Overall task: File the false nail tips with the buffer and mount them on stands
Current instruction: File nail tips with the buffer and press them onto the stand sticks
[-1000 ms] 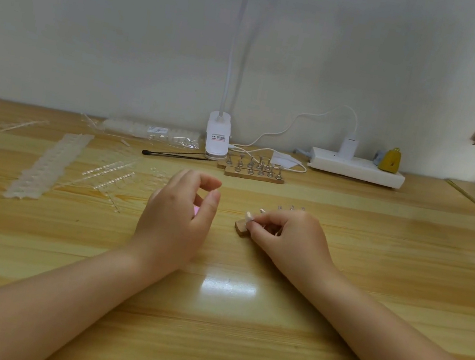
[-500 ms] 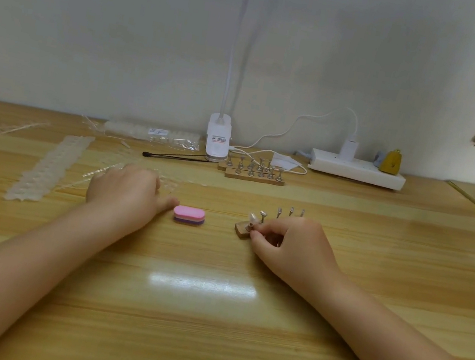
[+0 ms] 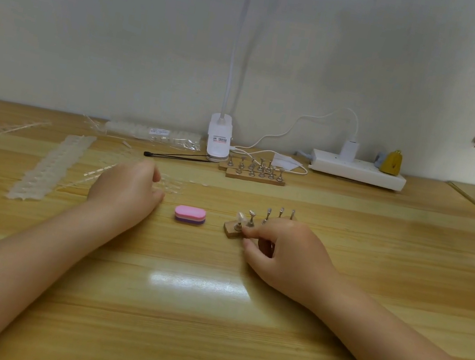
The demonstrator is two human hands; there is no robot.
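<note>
Two hands of mine are down on the wooden table (image 3: 200, 348). My right hand (image 3: 283, 254) rests at the near side of the wooden stand strip (image 3: 232, 231); the fingers are curled, and the forefinger and thumb meet at the strip's front edge, just beside its left end. Whether they actually pinch the strip I cannot tell for sure. Five metal stands rise in a row from that strip. The leftmost one carries a false nail tip (image 3: 240, 218), pale and translucent, tilted on its holder; the other four stands look bare.

My left hand (image 3: 127, 192) lies to the left, knuckles up, with its fingers curled down over a loose scatter of clear nail tips (image 3: 170, 185) and plastic sprues. My fingertips are hidden, so I cannot say whether they hold one.

Between my hands the buffer (image 3: 190, 214) sits flat on the table, a pink block with a purple layer beneath, touched by neither hand.

Further left a long strip of clear tips (image 3: 51, 167) lies on the table. At the back, a second wooden strip with stands (image 3: 255, 172) lies near a white clip lamp (image 3: 218, 140), with black tweezers (image 3: 177, 156) to its left and a clear packet of tips (image 3: 149, 134) beyond. A white power strip (image 3: 358, 173) sits against the wall on the right.
</note>
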